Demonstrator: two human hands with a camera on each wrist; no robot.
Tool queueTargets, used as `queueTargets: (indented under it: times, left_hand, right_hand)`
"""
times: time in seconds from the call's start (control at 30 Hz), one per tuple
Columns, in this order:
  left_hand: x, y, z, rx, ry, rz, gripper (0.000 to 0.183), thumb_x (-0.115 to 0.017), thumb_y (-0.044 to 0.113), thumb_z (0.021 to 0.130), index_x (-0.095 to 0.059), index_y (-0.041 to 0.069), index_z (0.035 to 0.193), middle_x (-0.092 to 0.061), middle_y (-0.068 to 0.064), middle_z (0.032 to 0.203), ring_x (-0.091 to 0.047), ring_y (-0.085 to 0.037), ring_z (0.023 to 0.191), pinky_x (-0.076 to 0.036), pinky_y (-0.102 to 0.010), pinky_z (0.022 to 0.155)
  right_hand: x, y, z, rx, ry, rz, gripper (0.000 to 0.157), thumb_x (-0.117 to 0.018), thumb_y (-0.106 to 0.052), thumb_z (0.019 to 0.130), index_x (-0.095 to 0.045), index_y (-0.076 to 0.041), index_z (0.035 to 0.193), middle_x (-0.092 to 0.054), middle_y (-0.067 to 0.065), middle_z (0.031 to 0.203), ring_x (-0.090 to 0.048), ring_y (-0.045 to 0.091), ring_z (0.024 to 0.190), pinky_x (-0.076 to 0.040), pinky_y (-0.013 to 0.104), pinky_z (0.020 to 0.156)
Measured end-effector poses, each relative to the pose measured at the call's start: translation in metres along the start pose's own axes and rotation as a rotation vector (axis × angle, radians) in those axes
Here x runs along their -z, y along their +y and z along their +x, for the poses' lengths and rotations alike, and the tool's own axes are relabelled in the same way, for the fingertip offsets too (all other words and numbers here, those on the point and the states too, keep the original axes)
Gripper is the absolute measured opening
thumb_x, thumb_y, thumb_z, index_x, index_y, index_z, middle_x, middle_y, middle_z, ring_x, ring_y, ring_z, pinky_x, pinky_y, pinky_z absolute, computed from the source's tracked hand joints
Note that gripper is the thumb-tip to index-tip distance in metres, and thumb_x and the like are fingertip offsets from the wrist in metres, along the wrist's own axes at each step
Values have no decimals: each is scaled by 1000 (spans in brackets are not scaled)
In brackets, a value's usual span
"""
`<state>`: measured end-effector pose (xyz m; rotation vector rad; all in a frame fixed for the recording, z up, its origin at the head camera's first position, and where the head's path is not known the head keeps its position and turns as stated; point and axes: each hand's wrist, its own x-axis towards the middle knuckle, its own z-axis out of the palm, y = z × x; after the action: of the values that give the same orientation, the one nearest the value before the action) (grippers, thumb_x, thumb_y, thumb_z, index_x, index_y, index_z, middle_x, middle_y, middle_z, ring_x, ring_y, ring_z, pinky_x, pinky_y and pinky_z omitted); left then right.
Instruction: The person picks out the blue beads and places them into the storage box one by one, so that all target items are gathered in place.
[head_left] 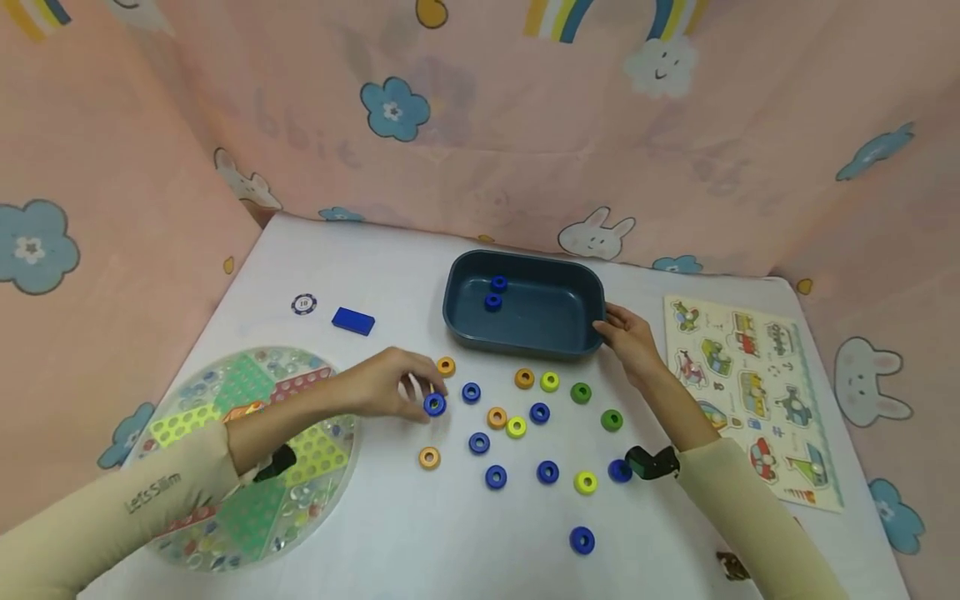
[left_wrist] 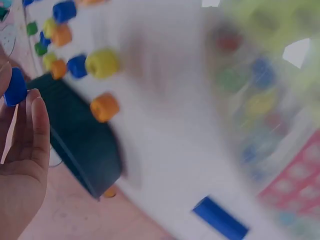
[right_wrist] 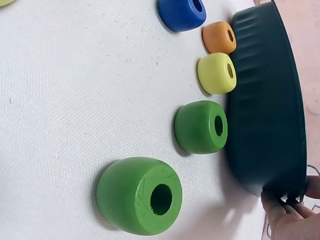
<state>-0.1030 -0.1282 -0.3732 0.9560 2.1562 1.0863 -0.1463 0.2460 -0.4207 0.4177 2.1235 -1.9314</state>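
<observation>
My left hand (head_left: 386, 383) pinches a blue bead (left_wrist: 16, 87) between thumb and fingertips, above the table and left of the scattered beads. With my right hand (head_left: 630, 342) I grip the right end of a dark teal rectangular bin (head_left: 525, 343), thumb at the rim and fingers outside the wall. Two blue beads, one a blue bead (head_left: 492, 307) near the middle, lie inside the bin's left half. In front of the bin are loose beads in blue, orange, yellow and green, including a green bead (right_wrist: 195, 127) close to its wall.
At the left, under my forearm, lies a round board (head_left: 247, 521) with coloured sections and glass marbles. A blue block (head_left: 352, 322) and a poker chip (head_left: 303, 304) sit behind it. A picture puzzle board (head_left: 738, 367) lies at the right. Patterned pink cloth (head_left: 495, 167) hangs behind the table.
</observation>
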Motion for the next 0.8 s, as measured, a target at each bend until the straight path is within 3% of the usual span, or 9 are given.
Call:
queueTargets:
  times: [0.17,0.43,0.6,0.8]
  left_hand:
    - [31,6,57,-31,53,3,34,-81,9,71,-69,7,103,-64,2,95,-59,-20,84,-54,-29,69]
    - [60,4,143,36,101,67,37,-82,10,70,-68,2,103,-66,-3,94,-59,-16,80,-52,-26,70]
    - [63,-1,175,64,108,127,35,-82,7,69,-68,-1,100,-67,-7,90,-61,-18,79,-53,-26,70]
    - [58,-5,193,59,115,168,37,-82,8,69,-68,-2,102,-67,-11,94,-62,-22,86,-48,-29,85]
  right_hand:
    - [1,2,1,-6,7,-24,50,-47,-2,96,-28,3,142,-36,19,142,-40,26,126,-39,30,100]
    - [-4,3,4,-9,19,-42,49,-48,-2,95,-30,3,141,-38,20,140,-41,26,125,-40,31,100]
    - [-4,4,5,-8,24,-36,49,-49,-2,95,-32,2,141,-39,19,140,-42,26,124,-40,31,100]
    - [0,3,3,3,18,-30,50,-48,-3,95,-30,2,141,-38,18,140,-41,24,126,-38,31,101]
